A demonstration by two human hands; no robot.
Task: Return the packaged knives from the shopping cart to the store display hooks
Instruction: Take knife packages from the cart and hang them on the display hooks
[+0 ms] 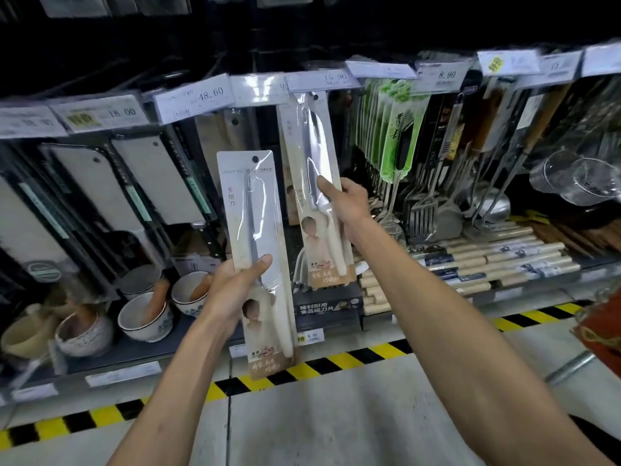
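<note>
A shopper's right hand [346, 205] lifts one packaged knife [317, 183] to the display hook [315, 95] under a price tag [321, 80] (15.90), while the left hand [235, 284] grips a second knife pack [257, 250] below, short of the rack.

Left packaged knife [257, 250] lower and nearer, right packaged knife [319, 183] raised against display rack [386, 129]

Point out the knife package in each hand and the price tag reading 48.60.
Left-hand knife package [255, 237]: head view, on the clear blister over the blade.
Right-hand knife package [314, 142]: head view, on the blister's upper part.
48.60 price tag [196, 97]: head view, on the label's middle.
</note>
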